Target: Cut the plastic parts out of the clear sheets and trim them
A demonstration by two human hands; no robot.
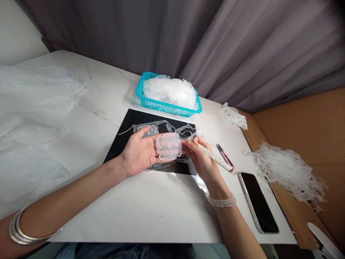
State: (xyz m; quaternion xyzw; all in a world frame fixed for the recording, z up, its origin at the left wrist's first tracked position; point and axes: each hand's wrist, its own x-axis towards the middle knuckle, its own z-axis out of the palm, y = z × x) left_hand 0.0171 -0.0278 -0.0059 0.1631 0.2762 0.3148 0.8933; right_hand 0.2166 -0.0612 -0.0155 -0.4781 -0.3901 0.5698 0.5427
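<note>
My left hand (140, 153) is turned palm up and bears a translucent molded piece (169, 146), which lies across its fingers. The piece is roughly square with rounded corner lobes and small round marks. My right hand (203, 158) grips a slim, pale, pen-like tool (215, 157) whose back end points toward the phone. The tool's working tip is hard to make out at the right edge of the piece. Under both hands lies a black mat (118, 144) with a clear molded sheet (151, 130) on it, partly covered by my hands.
Behind the mat stands a blue basket (172, 108) heaped with translucent pieces. On the right are thread snips (225, 157), a phone (258, 203), a pile of clear scraps (288, 172) and a small clear sheet (234, 116). Clear plastic bags (35, 118) cover the table's left side.
</note>
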